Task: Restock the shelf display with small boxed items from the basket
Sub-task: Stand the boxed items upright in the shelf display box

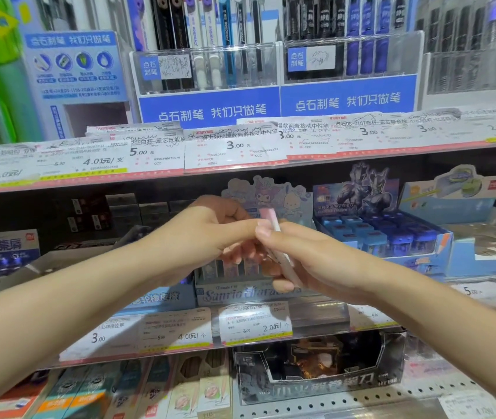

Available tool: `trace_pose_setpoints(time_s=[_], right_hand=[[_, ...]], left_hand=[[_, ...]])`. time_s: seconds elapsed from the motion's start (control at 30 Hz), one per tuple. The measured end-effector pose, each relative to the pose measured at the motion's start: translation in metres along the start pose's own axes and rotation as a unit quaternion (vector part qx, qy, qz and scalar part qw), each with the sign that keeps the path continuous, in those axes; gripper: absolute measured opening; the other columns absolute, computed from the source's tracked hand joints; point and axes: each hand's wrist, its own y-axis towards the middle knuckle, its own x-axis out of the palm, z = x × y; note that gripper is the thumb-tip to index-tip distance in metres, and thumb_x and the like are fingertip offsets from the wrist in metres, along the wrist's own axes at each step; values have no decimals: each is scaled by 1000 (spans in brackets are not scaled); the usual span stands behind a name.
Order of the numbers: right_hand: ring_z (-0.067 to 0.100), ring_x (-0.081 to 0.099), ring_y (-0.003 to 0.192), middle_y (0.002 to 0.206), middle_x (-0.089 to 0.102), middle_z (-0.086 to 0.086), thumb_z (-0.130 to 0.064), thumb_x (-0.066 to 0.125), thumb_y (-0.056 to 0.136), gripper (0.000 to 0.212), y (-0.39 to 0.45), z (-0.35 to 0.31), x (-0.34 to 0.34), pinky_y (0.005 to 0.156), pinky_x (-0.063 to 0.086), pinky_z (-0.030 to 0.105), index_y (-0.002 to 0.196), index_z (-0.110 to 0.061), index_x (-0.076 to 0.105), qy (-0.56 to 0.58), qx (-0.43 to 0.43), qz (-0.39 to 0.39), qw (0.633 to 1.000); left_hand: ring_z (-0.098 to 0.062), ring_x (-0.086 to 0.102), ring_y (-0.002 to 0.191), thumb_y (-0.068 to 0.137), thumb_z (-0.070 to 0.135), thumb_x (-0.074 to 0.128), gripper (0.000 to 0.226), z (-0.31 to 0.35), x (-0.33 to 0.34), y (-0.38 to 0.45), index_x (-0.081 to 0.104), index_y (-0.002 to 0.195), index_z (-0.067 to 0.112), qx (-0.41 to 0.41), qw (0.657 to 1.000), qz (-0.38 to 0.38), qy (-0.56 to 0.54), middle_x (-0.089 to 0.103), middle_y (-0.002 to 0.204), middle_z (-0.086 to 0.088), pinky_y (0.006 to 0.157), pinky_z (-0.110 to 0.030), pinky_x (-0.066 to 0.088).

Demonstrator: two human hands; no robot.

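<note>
A retail shelving unit (pixel 391 149) fills the view, with 3 tiers showing and price labels along each front rail. On the top tier stand clear pen racks (pixel 207 71) backed by blue signs with white lettering. The middle tier holds a row of cardboard display trays: at the right, a blue tray of sharpeners (pixel 376 234) with a dark armoured figure on its header card; at the centre, a pastel character display box (pixel 240 288) with cartoon animals on its header and a few upright small boxes (pixel 234 264) standing in its front row. The bottom tier carries a black display carton (pixel 316 367) and flat pencil packs (pixel 180 391) at the left.

Both forearms reach in from the lower corners and meet just above the character display box. The right hand (pixel 316 258) is curled around a slim pink-and-white small boxed item (pixel 275 234), held tilted, its pink top end sticking up above the fingers and its lower end running down across the palm. The left hand (pixel 210 231) comes in palm-down from the left, its fingers bent and meeting the same item near its upper end; whether it truly grips or merely touches cannot be told. The price label (pixel 255 323) directly below this box reads 2.0. The basket is out of view.
</note>
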Motion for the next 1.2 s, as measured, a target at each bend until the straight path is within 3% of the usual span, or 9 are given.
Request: trace_pose_setpoints(time_s=[0.1, 0.43, 0.5, 0.6, 0.73, 0.87, 0.97, 1.07, 1.2], right_hand=[[8, 35, 62, 83, 42, 5, -37, 33, 96, 36, 0, 0, -1, 52, 35, 15, 100, -11, 57, 22, 4, 12, 1000], [1, 37, 54, 59, 45, -13, -34, 37, 96, 37, -4, 5, -8, 57, 34, 16, 92, -1, 53, -104, 1, 38, 994], [8, 38, 64, 71, 43, -1, -34, 41, 95, 38, -2, 6, -8, 65, 34, 22, 96, 3, 52, -114, -13, 29, 993], [23, 33, 76, 82, 38, 7, -30, 44, 92, 40, -1, 9, -11, 73, 29, 36, 100, 9, 52, -93, -20, 22, 995], [13, 41, 57, 62, 46, -1, -31, 52, 91, 35, -1, 7, -22, 60, 35, 23, 84, 4, 57, -124, -35, 72, 989], [17, 44, 64, 73, 51, 3, -29, 56, 88, 26, 3, 5, -33, 62, 39, 28, 97, -5, 52, -208, -65, 174, 960], [5, 54, 77, 88, 57, -3, -20, 52, 91, 21, 4, 5, -34, 73, 43, 25, 111, -18, 47, -329, -107, 218, 913], [31, 60, 93, 105, 63, 13, -21, 49, 92, 27, 4, 11, -31, 83, 46, 44, 119, -25, 44, -406, -131, 229, 875], [21, 45, 55, 70, 53, 10, -24, 47, 93, 21, 8, 15, -25, 59, 40, 38, 111, -28, 38, -439, -116, 217, 864]], left_hand=[[-14, 48, 47, 86, 18, 64, 23, -1, -6, 1, 61, 75, -2, -7, 1000, -22, 10, 63, 58, -7, 45, -20, 38], [-15, 52, 60, 74, 37, 67, 31, -7, -26, 6, 63, 83, 8, -27, 989, -145, 15, 65, 69, -3, 57, -17, 44], [-14, 51, 60, 74, 38, 67, 34, -7, -27, 6, 63, 86, 6, -24, 987, -156, 21, 64, 70, -4, 57, -16, 45], [-10, 51, 55, 80, 28, 71, 23, -4, -25, 5, 63, 83, 6, -18, 989, -145, 27, 64, 66, -1, 54, -15, 44], [-8, 61, 58, 76, 31, 72, 27, -1, -25, 3, 63, 92, 11, 30, 989, -71, 122, 69, 70, 2, 55, -17, 49], [15, 54, 78, 86, 43, 57, 12, -7, -27, -9, 53, 89, 32, 135, 904, -59, 401, 60, 85, 31, 67, -6, 40], [-1, 50, 115, 79, 54, 45, 57, -21, -31, -12, 45, 128, 26, 133, 845, -120, 503, 53, 128, 15, 98, -24, 41], [-4, 40, 130, 79, 51, 49, 72, -25, -32, -15, 27, 143, 30, 102, 846, -146, 502, 39, 146, 12, 107, -19, 33], [6, 28, 134, 80, 42, 54, 72, -21, -31, -16, 25, 145, 31, 97, 856, -145, 487, 30, 150, 20, 105, -4, 20]])
